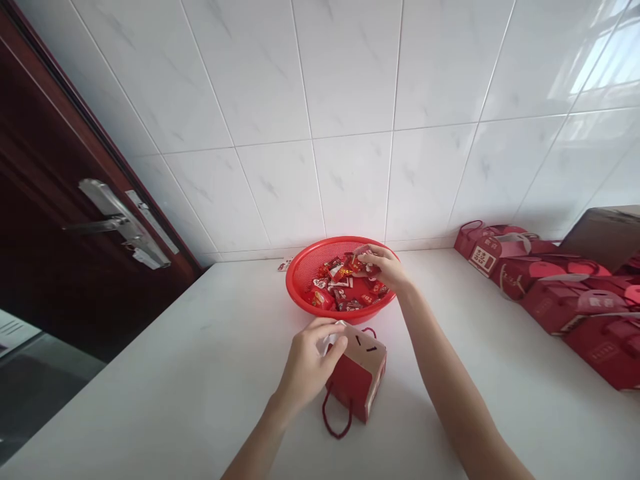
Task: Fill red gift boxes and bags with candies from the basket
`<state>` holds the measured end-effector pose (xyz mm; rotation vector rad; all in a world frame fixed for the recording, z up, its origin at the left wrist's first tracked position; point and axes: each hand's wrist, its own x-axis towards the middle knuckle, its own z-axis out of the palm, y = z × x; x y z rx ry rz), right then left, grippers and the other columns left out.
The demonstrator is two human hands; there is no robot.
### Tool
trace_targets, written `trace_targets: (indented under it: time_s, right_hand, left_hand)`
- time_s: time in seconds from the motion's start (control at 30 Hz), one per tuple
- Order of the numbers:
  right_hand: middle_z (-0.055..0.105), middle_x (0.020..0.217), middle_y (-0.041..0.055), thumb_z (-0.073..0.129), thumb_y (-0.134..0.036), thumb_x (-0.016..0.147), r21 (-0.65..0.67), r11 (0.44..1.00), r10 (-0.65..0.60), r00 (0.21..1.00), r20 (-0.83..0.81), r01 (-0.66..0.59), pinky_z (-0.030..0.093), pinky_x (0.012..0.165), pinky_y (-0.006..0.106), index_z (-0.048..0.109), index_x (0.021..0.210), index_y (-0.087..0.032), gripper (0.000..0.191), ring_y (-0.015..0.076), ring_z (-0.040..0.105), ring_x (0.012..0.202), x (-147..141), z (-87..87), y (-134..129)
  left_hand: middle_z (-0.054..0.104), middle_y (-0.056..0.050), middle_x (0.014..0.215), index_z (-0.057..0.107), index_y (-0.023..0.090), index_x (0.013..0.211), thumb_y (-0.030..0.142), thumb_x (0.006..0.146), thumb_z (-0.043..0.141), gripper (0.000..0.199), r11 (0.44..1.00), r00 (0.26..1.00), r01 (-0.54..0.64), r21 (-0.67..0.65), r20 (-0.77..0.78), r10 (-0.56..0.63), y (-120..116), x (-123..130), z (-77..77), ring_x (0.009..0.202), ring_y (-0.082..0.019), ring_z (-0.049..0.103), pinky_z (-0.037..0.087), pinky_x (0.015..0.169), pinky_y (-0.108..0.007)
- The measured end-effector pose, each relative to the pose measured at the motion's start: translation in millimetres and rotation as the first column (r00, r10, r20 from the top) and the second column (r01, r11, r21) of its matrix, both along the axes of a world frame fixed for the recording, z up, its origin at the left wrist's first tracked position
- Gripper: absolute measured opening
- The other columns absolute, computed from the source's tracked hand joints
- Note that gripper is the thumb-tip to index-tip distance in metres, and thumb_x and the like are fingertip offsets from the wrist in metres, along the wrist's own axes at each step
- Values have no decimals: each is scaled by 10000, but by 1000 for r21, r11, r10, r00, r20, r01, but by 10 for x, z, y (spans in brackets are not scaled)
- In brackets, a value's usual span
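Note:
A red gift box (350, 377) with dark red cord handles stands on the white table, its top open. My left hand (307, 363) is closed on the box's left rim, thumb over the edge, beside a white piece that may be a flap or tissue. Just behind the box sits a red plastic basket (299, 283) with holes in its wall. It holds several wrapped candies (345, 293) in red, brown and white. My right hand (384, 267) reaches over the basket's right side, fingers pinched on a pinkish wrapped candy (364, 251).
Several red gift boxes (547, 303) with handles line the right side, near a brown cardboard box (600, 230). A small printed card (285, 264) lies behind the basket. A tiled wall (350, 180) rises at the back, and a dark red door (65, 200) stands left.

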<state>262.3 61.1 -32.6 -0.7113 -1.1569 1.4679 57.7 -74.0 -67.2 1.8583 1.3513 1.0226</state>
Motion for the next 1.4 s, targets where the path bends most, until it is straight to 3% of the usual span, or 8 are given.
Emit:
trace_targets:
  time_s: [0.13,0.27,0.43,0.53,0.73,0.93,1.17,1.4]
  right_hand:
    - [598,753,-11,807,-297,730,153,927,335,940,67,-342,590,674,309,702,874,-174,216,138,583,709,-36,269,-278]
    - [687,898,68,783,-318,802,264,676,628,725,282,-688,551,714,307,688,940,-133,250,176,654,806,-90,416,-503]
    - [676,890,56,695,-304,871,131,451,646,424,635,-883,513,707,249,661,951,-122,201,147,635,801,-195,461,-628]
    - [658,830,16,622,-227,887,34,476,486,295,823,-879,453,616,216,647,937,-152,94,120,595,703,-231,488,-709]
    - [634,791,19,610,-226,868,16,726,90,118,989,-687,334,550,249,626,887,-185,48,156,547,704,-216,514,-873]
    - [683,939,56,586,-194,877,59,790,60,173,983,-611,358,591,273,649,946,-202,93,169,579,746,-173,479,-839]
    - [669,921,48,565,-217,899,50,827,33,137,990,-560,348,571,266,625,958,-206,85,177,580,769,-124,543,-844]
    - [702,898,31,565,-254,910,163,803,43,329,943,-573,392,581,257,661,1067,-214,188,148,607,686,88,603,-847]
  left_hand:
    - [651,-106,1347,683,192,1262,271,783,639,487,985,998,61,-158,30,-57,-3,-26,17,1290,-275,577,482,1055,-385]
    - [712,-83,1215,720,192,1117,238,712,638,416,951,986,148,-273,110,-122,-12,-80,81,1245,-309,584,449,1061,-416]
    - [718,-18,853,687,176,860,193,637,642,228,892,947,287,-350,245,-208,-12,-175,110,881,-241,647,506,820,-337]
    - [741,-34,972,709,184,989,180,654,642,342,873,913,363,-325,310,-264,-18,-232,74,981,-260,649,508,862,-341]
    - [606,-44,1432,597,246,1377,156,671,655,715,876,905,394,-277,286,-316,-12,-287,15,1344,-310,512,410,1117,-407]
    - [468,-73,1560,562,237,1438,184,643,695,808,902,961,258,-346,186,-203,14,-293,-29,1496,-352,315,250,1227,-487]
    - [430,-62,1584,489,258,1493,229,710,688,809,898,943,322,-301,187,-275,-7,-306,-42,1492,-347,324,275,1211,-544]
    - [451,-90,1568,542,249,1456,293,780,733,704,871,906,412,-269,221,-361,11,-301,-32,1490,-319,344,257,1232,-506]
